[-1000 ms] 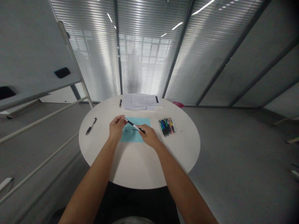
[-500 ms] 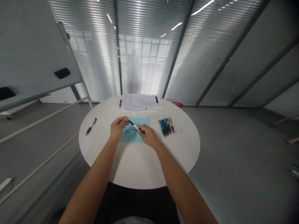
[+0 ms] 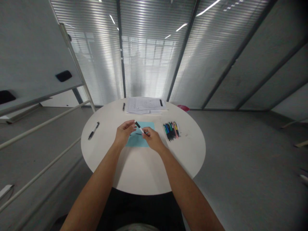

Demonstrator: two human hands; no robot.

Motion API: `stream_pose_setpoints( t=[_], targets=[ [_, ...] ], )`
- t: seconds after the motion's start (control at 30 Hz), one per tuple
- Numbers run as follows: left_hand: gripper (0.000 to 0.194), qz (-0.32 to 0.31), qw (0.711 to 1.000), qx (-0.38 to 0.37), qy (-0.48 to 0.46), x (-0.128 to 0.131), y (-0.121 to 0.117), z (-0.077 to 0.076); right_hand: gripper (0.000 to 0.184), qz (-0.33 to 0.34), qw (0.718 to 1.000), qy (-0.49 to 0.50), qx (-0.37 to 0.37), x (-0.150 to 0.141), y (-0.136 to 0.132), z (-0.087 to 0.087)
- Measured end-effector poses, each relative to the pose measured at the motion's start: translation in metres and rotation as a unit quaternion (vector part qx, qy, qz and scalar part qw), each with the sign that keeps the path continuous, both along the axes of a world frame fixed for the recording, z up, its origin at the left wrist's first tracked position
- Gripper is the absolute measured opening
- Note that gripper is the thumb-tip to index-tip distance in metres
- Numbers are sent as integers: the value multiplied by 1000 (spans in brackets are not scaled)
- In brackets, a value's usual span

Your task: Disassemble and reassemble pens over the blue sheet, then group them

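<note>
The right hand (image 3: pixel 151 137) pinches a black-and-white pen (image 3: pixel 140 128) closed between its fingers, above the blue sheet (image 3: pixel 138 141). The left hand (image 3: pixel 124 132), fingers curled near the pen's far-left end, is partly open; whether it touches is unclear.

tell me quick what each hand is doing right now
Left hand: fingers curled near the pen's upper end; a grip cannot be told.
Right hand: closed on a slim black-and-white pen.
</note>
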State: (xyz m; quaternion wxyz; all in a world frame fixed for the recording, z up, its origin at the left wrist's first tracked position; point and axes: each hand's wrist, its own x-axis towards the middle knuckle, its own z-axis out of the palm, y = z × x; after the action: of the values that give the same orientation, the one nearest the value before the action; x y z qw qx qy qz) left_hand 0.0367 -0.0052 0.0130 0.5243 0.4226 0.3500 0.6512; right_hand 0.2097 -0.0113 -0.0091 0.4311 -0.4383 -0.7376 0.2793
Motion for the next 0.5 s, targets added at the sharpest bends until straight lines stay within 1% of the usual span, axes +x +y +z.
stream_pose_setpoints(
  t=[0.03, 0.1, 0.23, 0.33, 0.5],
  targets=[
    [38, 7, 1000, 3, 7, -2, 0, 0, 22, -4, 1000, 15, 2, 0, 1, -1],
    [33, 49, 998, 15, 32, -10, 2, -2, 22, -29, 999, 41, 13, 0, 3, -1],
    [22, 181, 978, 35, 98, -27, 9, -9, 23, -127, 989, 58, 49, 9, 11, -1],
    [22, 236, 964, 14, 119, -36, 16, -16, 23, -187, 981, 17, 56, 20, 17, -1],
    [21, 281, 948, -31, 145, -42, 20, -20, 18, -247, 960, -122, 49, 32, 20, -3]
  ],
)
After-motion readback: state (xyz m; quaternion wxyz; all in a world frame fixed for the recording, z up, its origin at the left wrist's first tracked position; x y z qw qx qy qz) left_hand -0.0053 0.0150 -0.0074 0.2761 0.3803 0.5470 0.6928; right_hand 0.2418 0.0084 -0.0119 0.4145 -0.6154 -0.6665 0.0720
